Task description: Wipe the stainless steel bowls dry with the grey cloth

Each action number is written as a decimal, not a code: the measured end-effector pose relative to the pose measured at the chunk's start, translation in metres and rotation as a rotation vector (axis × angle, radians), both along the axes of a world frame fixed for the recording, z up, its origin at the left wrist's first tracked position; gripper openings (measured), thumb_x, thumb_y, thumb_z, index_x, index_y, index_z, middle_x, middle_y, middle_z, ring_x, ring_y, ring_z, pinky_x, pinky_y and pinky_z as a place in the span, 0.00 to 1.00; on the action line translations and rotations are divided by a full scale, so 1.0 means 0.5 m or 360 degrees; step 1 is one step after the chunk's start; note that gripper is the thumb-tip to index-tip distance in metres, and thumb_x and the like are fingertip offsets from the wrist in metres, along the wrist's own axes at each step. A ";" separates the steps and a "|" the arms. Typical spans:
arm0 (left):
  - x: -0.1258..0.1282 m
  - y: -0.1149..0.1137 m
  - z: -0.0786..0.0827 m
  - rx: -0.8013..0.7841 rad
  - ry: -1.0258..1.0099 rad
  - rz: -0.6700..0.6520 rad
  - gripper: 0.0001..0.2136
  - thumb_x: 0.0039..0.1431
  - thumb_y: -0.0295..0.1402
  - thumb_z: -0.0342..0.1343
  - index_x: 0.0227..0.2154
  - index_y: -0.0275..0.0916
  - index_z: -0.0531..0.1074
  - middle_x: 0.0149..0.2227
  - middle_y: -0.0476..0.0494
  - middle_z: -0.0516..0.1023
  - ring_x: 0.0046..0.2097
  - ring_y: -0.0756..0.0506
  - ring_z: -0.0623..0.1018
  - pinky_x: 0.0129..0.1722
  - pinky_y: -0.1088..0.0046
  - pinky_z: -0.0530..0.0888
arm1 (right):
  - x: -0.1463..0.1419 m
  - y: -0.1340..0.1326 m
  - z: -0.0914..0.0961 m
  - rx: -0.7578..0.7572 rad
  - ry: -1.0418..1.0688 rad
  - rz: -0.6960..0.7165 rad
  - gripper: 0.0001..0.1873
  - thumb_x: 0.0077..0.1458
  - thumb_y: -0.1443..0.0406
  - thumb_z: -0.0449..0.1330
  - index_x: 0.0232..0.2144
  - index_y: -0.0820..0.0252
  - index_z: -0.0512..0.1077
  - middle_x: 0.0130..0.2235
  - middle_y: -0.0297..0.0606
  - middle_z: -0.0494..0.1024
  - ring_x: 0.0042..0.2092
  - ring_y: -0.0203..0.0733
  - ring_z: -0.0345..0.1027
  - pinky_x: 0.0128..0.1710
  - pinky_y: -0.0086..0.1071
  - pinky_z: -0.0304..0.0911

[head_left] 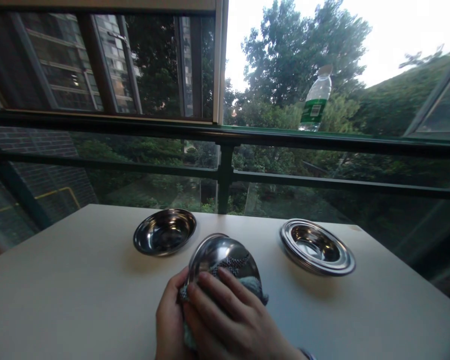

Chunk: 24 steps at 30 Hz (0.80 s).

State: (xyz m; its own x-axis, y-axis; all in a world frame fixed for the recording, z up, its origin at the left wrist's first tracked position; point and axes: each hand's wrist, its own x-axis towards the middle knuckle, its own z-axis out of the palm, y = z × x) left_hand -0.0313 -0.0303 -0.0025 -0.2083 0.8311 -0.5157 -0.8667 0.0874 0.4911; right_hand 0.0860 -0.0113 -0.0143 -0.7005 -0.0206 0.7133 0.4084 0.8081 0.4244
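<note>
A shiny metal bowl (215,250) is tilted between my two hands in front of me, its rounded side toward me. My left hand (172,312) grips its lower left side, with the thumb near the rim. Across the rounded side lie the fingers of my right hand (234,320), held close together against the metal. A patterned, greenish cloth (264,299) bunches around the bowl's lower edge and shows between my hands. Most of that cloth is hidden by my hands, and what looks like its pattern also appears on the shiny surface.
On the white table (97,290) a single metal bowl (165,232) stands at the back left. Several nested metal dishes (317,247) stand at the right. Behind the table runs a dark railing (270,135), with a green-labelled plastic bottle (315,105) at its top.
</note>
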 end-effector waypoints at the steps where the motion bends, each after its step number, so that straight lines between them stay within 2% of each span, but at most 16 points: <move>1: 0.000 0.001 0.003 -0.0043 -0.0016 -0.0013 0.10 0.51 0.23 0.50 0.17 0.33 0.71 0.16 0.45 0.74 0.26 0.46 0.78 0.31 0.73 0.76 | 0.001 0.001 -0.001 0.0008 0.0001 0.0029 0.15 0.62 0.68 0.48 0.43 0.58 0.74 0.46 0.31 0.76 0.51 0.41 0.66 0.52 0.35 0.65; 5: -0.002 0.006 0.008 -0.0097 -0.0082 0.0014 0.12 0.53 0.25 0.48 0.17 0.33 0.72 0.16 0.43 0.75 0.27 0.45 0.79 0.30 0.72 0.76 | 0.004 0.007 -0.008 0.0002 -0.0019 0.0146 0.15 0.62 0.68 0.48 0.43 0.56 0.75 0.47 0.29 0.76 0.52 0.40 0.65 0.56 0.36 0.60; 9: -0.008 0.009 0.009 -0.0005 -0.0107 0.0047 0.14 0.56 0.25 0.45 0.21 0.32 0.74 0.20 0.41 0.77 0.29 0.44 0.80 0.32 0.70 0.77 | 0.007 0.010 -0.014 -0.0001 -0.0074 0.0216 0.15 0.62 0.68 0.48 0.44 0.56 0.74 0.48 0.28 0.75 0.53 0.39 0.64 0.59 0.37 0.55; 17: -0.038 0.025 0.011 0.0058 -0.0053 0.0214 0.15 0.58 0.28 0.44 0.24 0.31 0.75 0.23 0.39 0.80 0.29 0.42 0.80 0.37 0.61 0.76 | 0.037 0.026 -0.027 0.0029 -0.0208 0.0310 0.10 0.60 0.63 0.54 0.41 0.49 0.75 0.50 0.26 0.74 0.56 0.37 0.62 0.59 0.38 0.53; 20: -0.035 0.025 0.008 0.0054 -0.0062 0.0211 0.15 0.58 0.29 0.45 0.24 0.31 0.75 0.24 0.38 0.80 0.30 0.41 0.80 0.37 0.59 0.76 | 0.040 0.025 -0.031 0.0019 -0.0207 0.0300 0.11 0.60 0.63 0.54 0.41 0.50 0.75 0.50 0.26 0.74 0.55 0.37 0.63 0.60 0.39 0.51; 24: -0.016 0.019 0.001 0.0063 -0.0033 0.0120 0.12 0.57 0.29 0.47 0.27 0.31 0.76 0.24 0.40 0.80 0.30 0.43 0.81 0.38 0.63 0.76 | 0.027 0.016 -0.030 0.0017 -0.0194 0.0237 0.15 0.64 0.67 0.47 0.43 0.55 0.74 0.49 0.24 0.74 0.54 0.34 0.64 0.62 0.38 0.46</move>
State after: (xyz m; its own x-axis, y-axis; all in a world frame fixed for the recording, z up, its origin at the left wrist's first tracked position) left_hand -0.0393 -0.0209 -0.0022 -0.2608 0.8332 -0.4876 -0.8800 0.0024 0.4749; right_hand 0.0998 -0.0035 -0.0294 -0.7705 -0.1378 0.6224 0.2295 0.8509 0.4725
